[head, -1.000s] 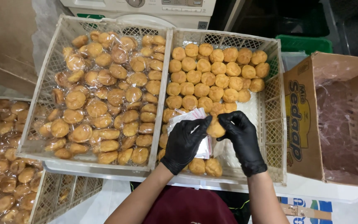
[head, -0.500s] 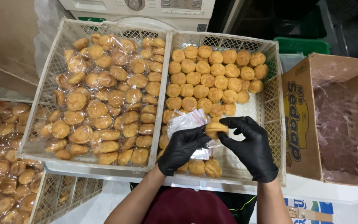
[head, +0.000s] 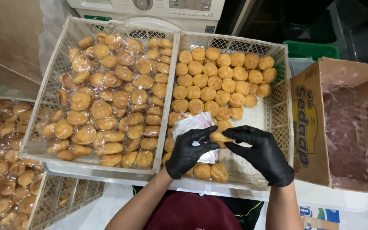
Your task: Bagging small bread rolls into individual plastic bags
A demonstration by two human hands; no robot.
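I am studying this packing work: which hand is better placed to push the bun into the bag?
Probably the right hand: its fingertips pinch the bun, while the left hand holds the clear bag.

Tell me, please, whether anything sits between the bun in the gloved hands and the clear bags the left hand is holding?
Nothing visible does. The bun is pinched between the left hand and the right hand, right against the clear bags held by the left hand. Whether a bag mouth is open I cannot tell.
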